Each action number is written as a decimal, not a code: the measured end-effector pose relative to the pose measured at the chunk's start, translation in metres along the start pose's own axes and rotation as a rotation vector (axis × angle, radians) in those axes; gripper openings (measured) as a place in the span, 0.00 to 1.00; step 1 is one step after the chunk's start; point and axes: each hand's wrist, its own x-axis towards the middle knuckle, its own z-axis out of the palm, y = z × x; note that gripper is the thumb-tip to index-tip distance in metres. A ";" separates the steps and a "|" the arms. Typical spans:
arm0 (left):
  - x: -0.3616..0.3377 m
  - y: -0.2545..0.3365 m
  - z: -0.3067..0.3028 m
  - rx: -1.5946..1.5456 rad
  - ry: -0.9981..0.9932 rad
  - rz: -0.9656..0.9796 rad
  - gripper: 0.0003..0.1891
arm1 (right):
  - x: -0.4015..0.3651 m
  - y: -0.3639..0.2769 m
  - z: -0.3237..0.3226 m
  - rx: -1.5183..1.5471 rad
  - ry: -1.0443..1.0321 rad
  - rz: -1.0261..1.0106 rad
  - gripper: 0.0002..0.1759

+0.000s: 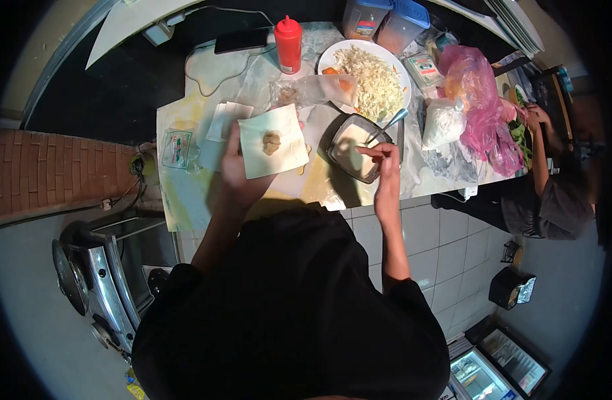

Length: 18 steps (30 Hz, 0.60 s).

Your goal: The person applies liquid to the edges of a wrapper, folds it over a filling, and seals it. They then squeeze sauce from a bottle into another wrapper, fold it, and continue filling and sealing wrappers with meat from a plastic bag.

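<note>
My left hand (245, 181) is closed on a square pale dough wrapper (289, 127), held nearly flat above the table. A small brown lump of filling (271, 142) sits at the wrapper's middle. To the right, my right hand (386, 175) hangs over a dark square bowl (333, 157) of creamy white liquid (349, 148). Its fingers stretch leftward with the tips right at the liquid, holding nothing visible. A spoon with a blue-grey handle (394, 120) leans in the bowl. More wrappers (221, 127) lie behind my left hand.
A plate (325, 59) of shredded vegetables stands behind the bowl, near a red squeeze bottle (289, 47). Plastic tubs (399, 28), a bag of white powder (443, 125) and pink plastic bags (471, 87) sit rightward. Another person's hands (536, 117) handle greens at far right.
</note>
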 end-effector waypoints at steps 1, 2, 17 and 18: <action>-0.002 0.009 0.012 -0.256 -0.067 -0.068 0.34 | -0.001 -0.013 0.007 -0.031 -0.031 -0.096 0.34; -0.003 0.017 0.020 -0.512 -0.137 -0.137 0.35 | -0.003 -0.028 0.008 -0.149 -0.102 -0.177 0.32; -0.006 0.031 0.029 -0.736 -0.162 -0.153 0.35 | 0.001 -0.068 0.026 -0.617 -0.257 -0.645 0.28; -0.006 0.031 0.030 -0.737 -0.161 -0.154 0.35 | 0.003 -0.068 0.027 -0.618 -0.259 -0.643 0.28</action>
